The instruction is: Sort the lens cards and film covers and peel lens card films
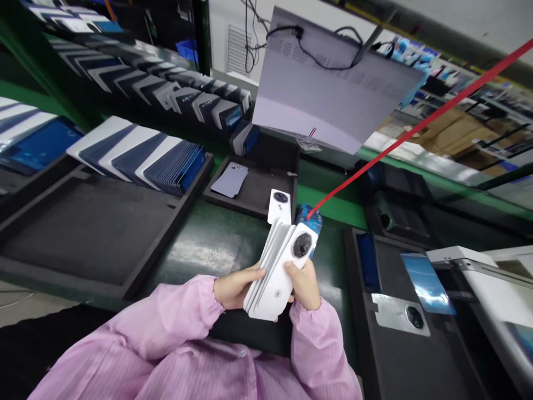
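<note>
1. My left hand (235, 287) hides the lower left side of the stack of white phone covers (278, 266).
2. My right hand (305, 284) covers its right edge.
3. The far trays (75, 22) are blurred and cut off.

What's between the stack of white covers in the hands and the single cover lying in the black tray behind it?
In the head view, between the stack of white covers and the single cover lie the tray's bare black foam, its front rim, and green table.
</note>
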`<state>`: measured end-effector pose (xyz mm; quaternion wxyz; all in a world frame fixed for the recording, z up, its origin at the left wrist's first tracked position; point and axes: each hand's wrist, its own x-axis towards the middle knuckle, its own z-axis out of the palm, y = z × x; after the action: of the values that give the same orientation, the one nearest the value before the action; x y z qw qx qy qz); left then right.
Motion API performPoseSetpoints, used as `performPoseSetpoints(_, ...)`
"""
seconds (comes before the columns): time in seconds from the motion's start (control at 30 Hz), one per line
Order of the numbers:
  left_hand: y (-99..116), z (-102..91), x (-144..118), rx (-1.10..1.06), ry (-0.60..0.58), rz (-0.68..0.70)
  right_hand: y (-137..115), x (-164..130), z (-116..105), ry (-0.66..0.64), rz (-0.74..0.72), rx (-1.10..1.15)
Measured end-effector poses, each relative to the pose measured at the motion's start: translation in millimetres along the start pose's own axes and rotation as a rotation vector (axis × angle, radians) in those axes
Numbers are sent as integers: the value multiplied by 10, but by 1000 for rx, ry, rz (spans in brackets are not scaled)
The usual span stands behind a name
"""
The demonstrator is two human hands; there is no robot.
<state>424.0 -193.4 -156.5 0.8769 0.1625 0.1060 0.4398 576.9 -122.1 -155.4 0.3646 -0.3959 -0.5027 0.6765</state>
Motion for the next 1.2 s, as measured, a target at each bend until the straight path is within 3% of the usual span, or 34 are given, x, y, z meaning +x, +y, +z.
performPoseSetpoints(0.1,26,28,-7,6,35,-16,2,10,7,-3,13,24)
performPoseSetpoints(0.2,39,68,-16,79,164,9,-2,15,-5,-9,-5,4)
performPoseSetpoints(0.33,29,63,-22,156,310,120,-22,16,-52,44,-94,3)
performPoseSetpoints(0.47,31,26,-24,241,379,266,-21,10,-73,26,-68,5)
performPoseSetpoints(0.73,123,26,-50,123,242,230,-5,12,-28,62,-55,134)
performPoseSetpoints(1.0,81,18,-52,204,359,303,-44,3,-21,83,-86,146)
performPoseSetpoints(1.2,104,23,-53,281,267,352,-18,6,-38,83,-90,190)
